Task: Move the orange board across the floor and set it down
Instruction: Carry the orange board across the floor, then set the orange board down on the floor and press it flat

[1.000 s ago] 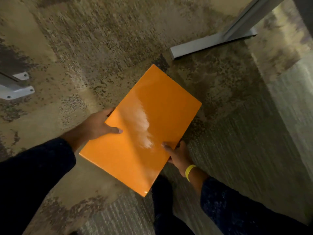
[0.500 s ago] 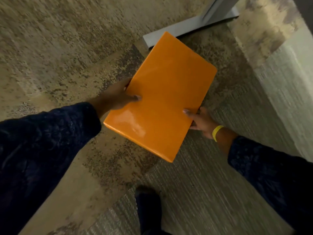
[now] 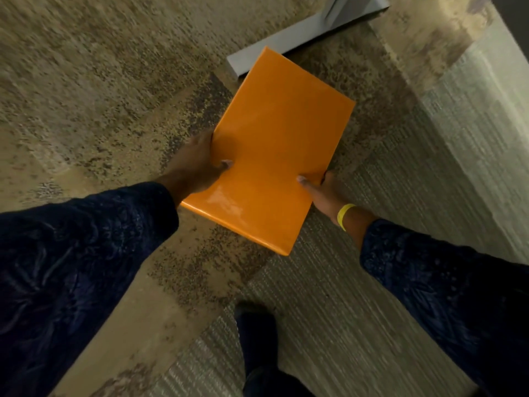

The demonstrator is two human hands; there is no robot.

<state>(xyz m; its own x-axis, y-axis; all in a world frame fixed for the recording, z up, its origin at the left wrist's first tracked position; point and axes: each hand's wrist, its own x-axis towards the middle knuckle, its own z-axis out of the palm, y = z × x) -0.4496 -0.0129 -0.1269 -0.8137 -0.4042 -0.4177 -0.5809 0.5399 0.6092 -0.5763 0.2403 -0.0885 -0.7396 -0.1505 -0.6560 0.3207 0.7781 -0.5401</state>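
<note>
Compared with the frame half a second earlier, the orange board [image 3: 274, 150] appears a little farther right in the view, and its far corner now overlaps the near end of the grey metal base [image 3: 289, 41], where before it lay just short of that end. One second earlier the board was farther from that base and well clear of it. The dark shoe [image 3: 256, 333] has also shifted right and shows more of its length.

From left to right: the left arm, in a dark blue patterned sleeve [image 3: 80, 267], reaches in from the lower left. The left hand [image 3: 194, 167] clasps the left long edge of the board; its grip is closed on that edge, thumb [image 3: 224, 164] pressed flat on the glossy top face, the remaining fingers hidden beneath. The board itself is held above the mottled brown carpet [image 3: 100, 96], clear of the floor, its long axis running away from the wearer and tilted toward the upper right, with a bright reflection near its near edge.

The right hand [image 3: 323, 190] holds the right long edge in the same manner: grip closed on the board, thumb [image 3: 305, 180] on top, fingers curled below the rim and mostly out of sight. A yellow wristband [image 3: 345, 214] circles the right wrist, just ahead of the second dark sleeve [image 3: 429, 282]. Beneath and to the right lies ribbed grey carpet [image 3: 386, 196], and a paler strip runs along the far right.
</note>
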